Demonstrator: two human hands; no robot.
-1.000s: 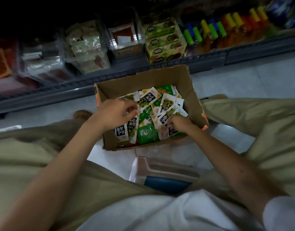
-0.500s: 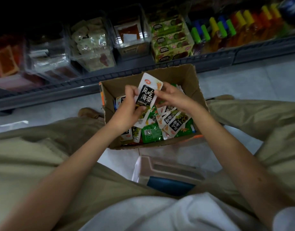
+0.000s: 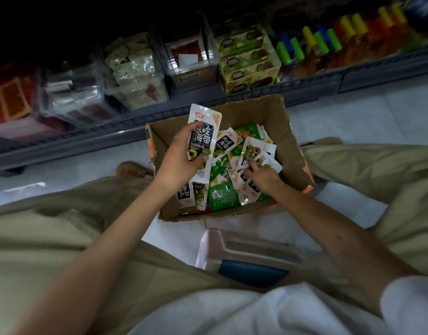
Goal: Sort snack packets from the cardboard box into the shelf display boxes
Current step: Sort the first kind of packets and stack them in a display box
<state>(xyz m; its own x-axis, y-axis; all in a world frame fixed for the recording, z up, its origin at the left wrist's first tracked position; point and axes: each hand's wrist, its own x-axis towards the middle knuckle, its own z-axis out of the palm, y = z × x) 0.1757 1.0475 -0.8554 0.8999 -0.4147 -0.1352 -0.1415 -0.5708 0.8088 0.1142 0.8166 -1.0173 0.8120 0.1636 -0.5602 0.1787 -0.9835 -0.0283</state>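
An open cardboard box (image 3: 276, 114) sits on the floor between my knees, holding several white-and-black and green snack packets (image 3: 222, 195). My left hand (image 3: 179, 160) grips a white-and-black packet (image 3: 204, 126) upright above the box's left side. My right hand (image 3: 261, 174) reaches down into the right side of the box, its fingers pinching among the loose white packets (image 3: 253, 151); whether it has hold of one I cannot tell. Clear shelf display boxes (image 3: 135, 76) stand on the low shelf behind the box.
The shelf rail (image 3: 87, 139) runs across just beyond the box. A green printed carton stack (image 3: 247, 61) and coloured bottles (image 3: 317, 44) stand at the shelf's right. A pale plastic stool (image 3: 251, 250) is under me. My beige trouser legs flank the box.
My right hand let go of the raised packet and dropped back into the box's right side. My left hand keeps the packet held up, now a little further left.
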